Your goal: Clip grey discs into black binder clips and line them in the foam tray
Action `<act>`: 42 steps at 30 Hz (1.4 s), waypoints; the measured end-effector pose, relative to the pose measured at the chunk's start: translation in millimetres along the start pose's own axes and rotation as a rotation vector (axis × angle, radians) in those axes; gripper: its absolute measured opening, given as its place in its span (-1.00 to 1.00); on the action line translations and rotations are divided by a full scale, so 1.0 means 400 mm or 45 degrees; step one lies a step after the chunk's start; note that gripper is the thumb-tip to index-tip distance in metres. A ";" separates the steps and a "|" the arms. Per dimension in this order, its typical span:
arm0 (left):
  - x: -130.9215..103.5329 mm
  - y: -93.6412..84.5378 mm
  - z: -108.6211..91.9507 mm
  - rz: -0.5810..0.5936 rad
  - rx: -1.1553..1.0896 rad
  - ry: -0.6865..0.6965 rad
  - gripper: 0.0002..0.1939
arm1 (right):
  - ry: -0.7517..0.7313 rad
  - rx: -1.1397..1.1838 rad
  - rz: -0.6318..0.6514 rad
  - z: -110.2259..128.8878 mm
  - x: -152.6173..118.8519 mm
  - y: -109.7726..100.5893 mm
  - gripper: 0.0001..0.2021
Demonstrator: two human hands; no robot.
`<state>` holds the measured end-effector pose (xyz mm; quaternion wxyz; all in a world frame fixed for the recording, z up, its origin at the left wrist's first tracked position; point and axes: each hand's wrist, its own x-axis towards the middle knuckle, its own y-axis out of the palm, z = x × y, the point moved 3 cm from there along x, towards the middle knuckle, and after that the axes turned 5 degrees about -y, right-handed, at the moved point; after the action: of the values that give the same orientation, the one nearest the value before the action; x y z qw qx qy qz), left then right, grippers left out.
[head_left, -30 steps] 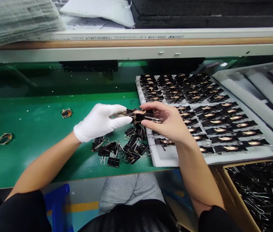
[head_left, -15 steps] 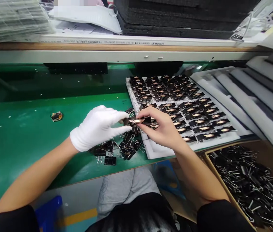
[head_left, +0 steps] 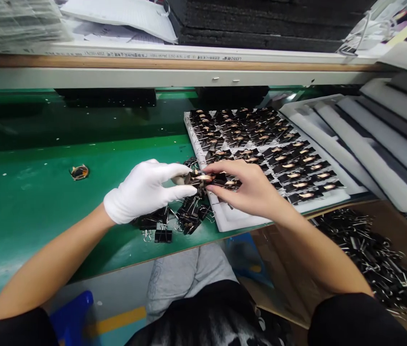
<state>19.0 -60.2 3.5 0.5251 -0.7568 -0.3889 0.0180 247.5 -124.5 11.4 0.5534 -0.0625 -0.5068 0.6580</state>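
Note:
My left hand point(head_left: 145, 192), in a white glove, pinches the left side of a gold-rimmed watch case point(head_left: 204, 178). Bare thumb and fingers of my right hand point(head_left: 250, 187) close round its other side, where a black binder clip point(head_left: 220, 179) sits. Black clip parts show at both ends of the case; the fingers partly hide them. Below my hands lies a pile of black binder clips point(head_left: 191, 216) with wire handles. To the right, a white foam tray point(head_left: 232, 220) bears rows of clipped watch cases point(head_left: 299, 185). Another loose watch case point(head_left: 80, 172) rests on the green table point(head_left: 37, 206).
A cardboard box point(head_left: 394, 216) full of binder clips stands at the lower right. Grey and white foam sheets point(head_left: 379, 139) lean beyond the tray. A shelf edge point(head_left: 174, 77) crosses above the table, bearing black foam blocks point(head_left: 261, 24). A blue stool point(head_left: 71, 315) is below.
The whole view has shifted slightly. My right forearm has swung outward to the right, and the right hand sits a little flatter. Both hands keep hold of the watch case.

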 end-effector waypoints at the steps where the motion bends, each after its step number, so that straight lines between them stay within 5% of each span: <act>1: 0.000 -0.001 -0.001 0.053 -0.039 -0.037 -0.56 | 0.042 0.046 0.049 -0.008 0.001 -0.020 -0.80; 4: 0.002 -0.015 0.000 0.087 -0.057 -0.144 -0.50 | 0.189 0.079 0.122 -0.048 -0.018 -0.095 -0.87; 8: 0.005 -0.040 0.006 -0.049 -0.002 -0.220 -0.54 | 0.201 0.129 0.150 -0.092 -0.103 -0.158 -0.87; 16: 0.008 -0.037 0.003 -0.047 0.022 -0.165 -0.64 | 0.260 -0.260 0.138 -0.059 -0.277 -0.050 -0.92; 29: 0.008 -0.028 0.007 0.043 0.046 -0.142 -0.57 | 0.092 -0.552 0.170 -0.087 -0.290 -0.020 -0.87; 34: 0.006 -0.028 0.018 0.131 0.160 -0.108 -0.52 | 0.095 -0.661 -0.022 -0.081 -0.324 0.001 -0.69; 38: -0.008 -0.055 0.022 0.181 0.424 -0.094 -0.28 | -0.114 -0.861 -0.469 -0.022 -0.413 0.080 -0.60; 42: -0.080 -0.054 0.022 0.262 0.598 -0.128 -0.11 | -0.222 -0.687 -0.471 0.090 -0.446 0.252 -0.57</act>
<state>-19.5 -69.4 4.9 0.6620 -0.6477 -0.3207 0.1986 225.1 -274.5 -131.0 0.5814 -0.0572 -0.7109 0.3916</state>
